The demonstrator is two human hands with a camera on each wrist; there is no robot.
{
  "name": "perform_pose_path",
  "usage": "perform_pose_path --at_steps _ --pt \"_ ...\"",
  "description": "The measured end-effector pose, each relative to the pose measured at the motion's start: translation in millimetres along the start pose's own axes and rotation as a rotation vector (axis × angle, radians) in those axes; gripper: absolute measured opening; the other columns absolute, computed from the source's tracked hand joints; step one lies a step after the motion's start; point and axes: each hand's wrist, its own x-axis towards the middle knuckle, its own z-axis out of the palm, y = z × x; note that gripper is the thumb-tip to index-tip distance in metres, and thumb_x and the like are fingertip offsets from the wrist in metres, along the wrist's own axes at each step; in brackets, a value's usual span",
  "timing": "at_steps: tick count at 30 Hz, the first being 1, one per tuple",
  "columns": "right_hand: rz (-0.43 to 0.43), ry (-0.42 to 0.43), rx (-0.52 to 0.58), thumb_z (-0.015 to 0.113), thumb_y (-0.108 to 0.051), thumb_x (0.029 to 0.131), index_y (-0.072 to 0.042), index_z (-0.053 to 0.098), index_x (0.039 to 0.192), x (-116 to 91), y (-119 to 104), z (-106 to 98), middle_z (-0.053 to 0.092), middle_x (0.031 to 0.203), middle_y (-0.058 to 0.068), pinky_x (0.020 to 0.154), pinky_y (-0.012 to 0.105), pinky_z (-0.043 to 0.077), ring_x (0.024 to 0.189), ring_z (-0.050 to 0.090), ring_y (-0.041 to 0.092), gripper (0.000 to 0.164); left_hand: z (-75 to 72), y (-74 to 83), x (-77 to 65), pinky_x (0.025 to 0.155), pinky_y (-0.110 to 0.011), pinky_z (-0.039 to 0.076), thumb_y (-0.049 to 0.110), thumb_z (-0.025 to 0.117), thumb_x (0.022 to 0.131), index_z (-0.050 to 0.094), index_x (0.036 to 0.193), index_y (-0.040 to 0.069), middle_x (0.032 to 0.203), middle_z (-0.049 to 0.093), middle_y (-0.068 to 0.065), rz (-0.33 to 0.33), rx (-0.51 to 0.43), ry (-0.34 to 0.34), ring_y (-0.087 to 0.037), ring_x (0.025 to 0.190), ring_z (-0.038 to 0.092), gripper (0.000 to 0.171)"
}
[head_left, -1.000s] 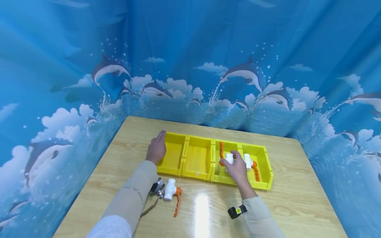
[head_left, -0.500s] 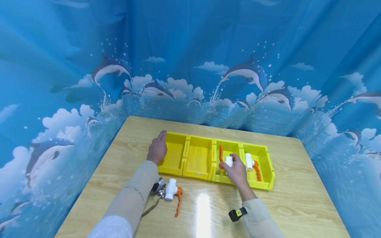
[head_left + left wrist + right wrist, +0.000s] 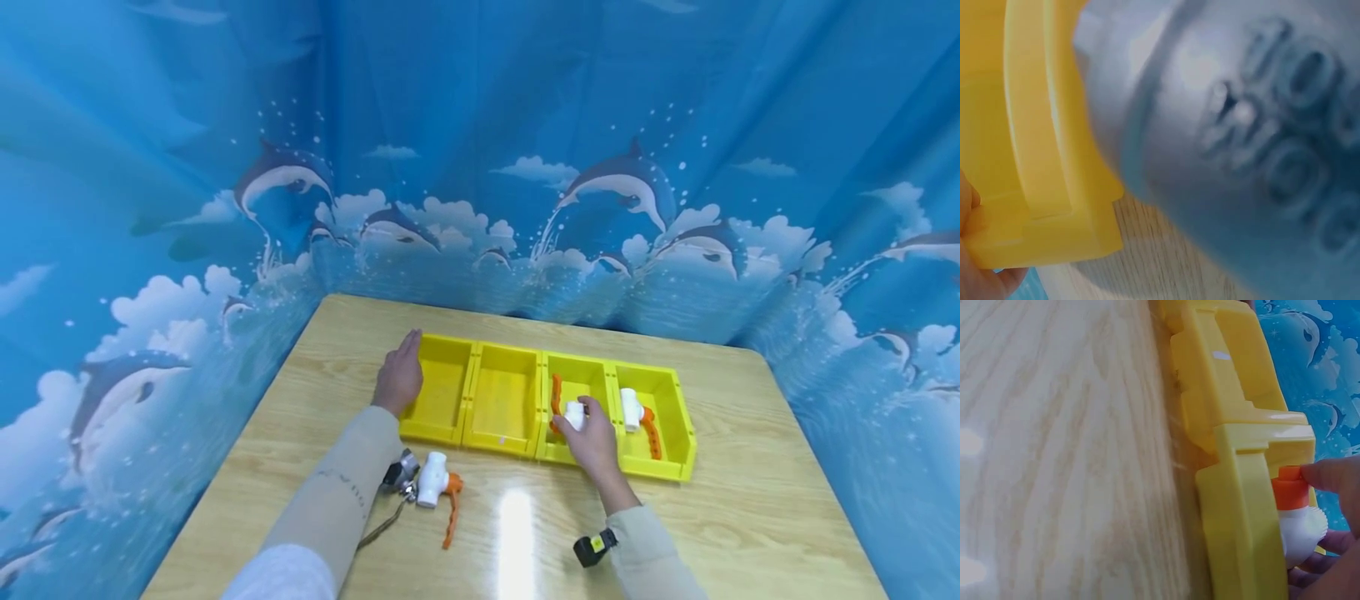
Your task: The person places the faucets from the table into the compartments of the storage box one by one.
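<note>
My right hand point(image 3: 596, 437) pinches a white plastic ball valve point(image 3: 574, 414) with an orange lever, low in the third yellow bin from the left. In the right wrist view my thumb touches the orange stem point(image 3: 1291, 487), with fingers against the white body point(image 3: 1300, 534). My left hand point(image 3: 399, 375) holds the left wall of the leftmost yellow bin point(image 3: 438, 429); in the left wrist view its digits lie on either side of the wall point(image 3: 1041, 125). A second white ball valve point(image 3: 631, 410) with an orange lever lies in the rightmost bin.
Another white ball valve point(image 3: 432, 479) with an orange lever lies on the wooden table point(image 3: 750, 467) before the bins. Beside it is a grey metal valve point(image 3: 405, 468), partly behind my left sleeve; its raised lettering fills much of the left wrist view. A dolphin-print curtain point(image 3: 480, 167) surrounds the table.
My right hand has lowered the white valve further into the third bin, slightly toward the near side. My left hand keeps its place at the leftmost bin.
</note>
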Motion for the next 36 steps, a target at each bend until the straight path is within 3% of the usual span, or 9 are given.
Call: perform_pose_path --at_steps 8,21,26,36 --pt "-0.027 0.052 0.0 0.071 -0.027 0.087 0.001 0.045 0.137 1.5 7.1 6.3 0.054 0.13 0.026 0.075 0.042 0.053 0.094 0.059 0.032 0.063 4.9 -2.7 1.5 0.11 -0.049 0.035 0.013 0.034 0.105 0.018 0.156 0.015 0.162 0.018 -0.002 -0.004 -0.025 0.023 -0.032 0.133 0.04 0.053" --pt "-0.088 0.116 -0.078 0.071 -0.024 0.085 0.004 0.047 0.134 4.3 9.6 13.7 0.06 0.114 0.025 0.069 0.043 0.05 0.087 0.057 0.033 0.061 2.1 -1.7 0.8 0.106 -0.049 0.04 0.011 0.037 0.105 0.019 0.156 0.013 0.161 0.021 -0.003 0.016 0.002 0.033 -0.034 0.128 0.044 0.054" --pt "-0.069 0.1 -0.103 0.07 -0.026 0.087 0.004 0.045 0.136 4.6 7.3 16.2 0.058 0.118 0.024 0.072 0.045 0.051 0.092 0.057 0.033 0.062 -1.9 -0.5 -0.8 0.103 -0.049 0.042 0.009 0.037 0.104 0.021 0.155 0.011 0.16 0.023 -0.005 0.027 0.02 0.052 -0.036 0.125 0.047 0.054" --pt "-0.05 0.11 -0.133 0.067 -0.029 0.089 0.004 0.042 0.139 3.9 11.1 18.5 0.053 0.13 0.028 0.091 0.055 0.047 0.111 0.054 0.042 0.064 -1.0 2.0 -1.5 0.107 -0.049 0.038 0.012 0.037 0.105 0.019 0.156 0.013 0.161 0.021 -0.003 0.005 -0.011 0.033 -0.034 0.129 0.044 0.054"
